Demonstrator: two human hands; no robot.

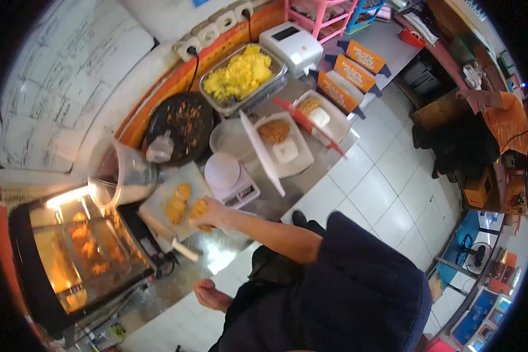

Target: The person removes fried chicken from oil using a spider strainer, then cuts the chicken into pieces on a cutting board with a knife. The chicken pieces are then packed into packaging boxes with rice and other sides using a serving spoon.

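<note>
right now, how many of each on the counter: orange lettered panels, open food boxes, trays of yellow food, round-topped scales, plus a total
Orange lettered panels: 3
Open food boxes: 2
Trays of yellow food: 1
Round-topped scales: 1
Total: 7

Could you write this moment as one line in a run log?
right hand: fingers on food piece, at board | left hand: curled, near counter edge | scale: beside board | nearby box: open, food inside
</note>
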